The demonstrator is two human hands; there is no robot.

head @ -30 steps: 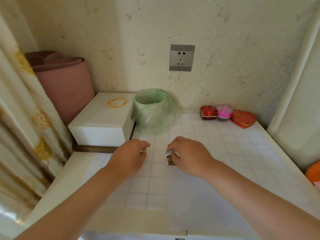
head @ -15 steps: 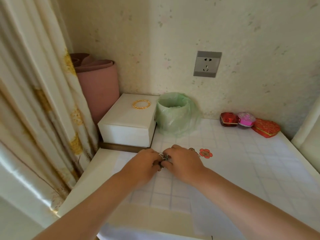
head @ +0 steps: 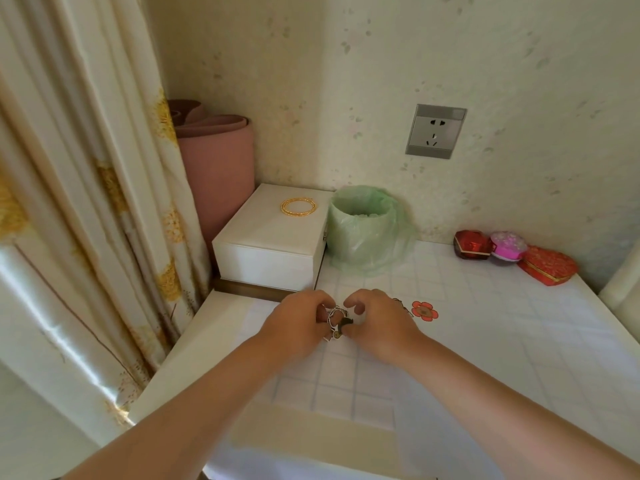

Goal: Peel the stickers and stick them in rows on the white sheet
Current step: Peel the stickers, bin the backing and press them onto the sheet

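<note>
White sheet with pale blue grid lines (head: 502, 358), flat across the tabletop; wide bare stretch toward the right and the near edge, ample room for rows. White rectangular box (head: 270, 244) and green plastic-lined bin (head: 367, 233) along the far-left border, just beyond the hands, closing off movement there. Left hand (head: 298, 327) and right hand (head: 381, 323) together over the sheet's far-left part, fingers curled, fingertips of both pinching one small crumpled sticker strip (head: 337, 322). Probably mid-peel: parting a sticker from its backing. Next, likely: freeing it cleanly, then pressing it flat in line with the red flower-shaped sticker (head: 424, 310), already on the sheet just right of the right hand.
</note>
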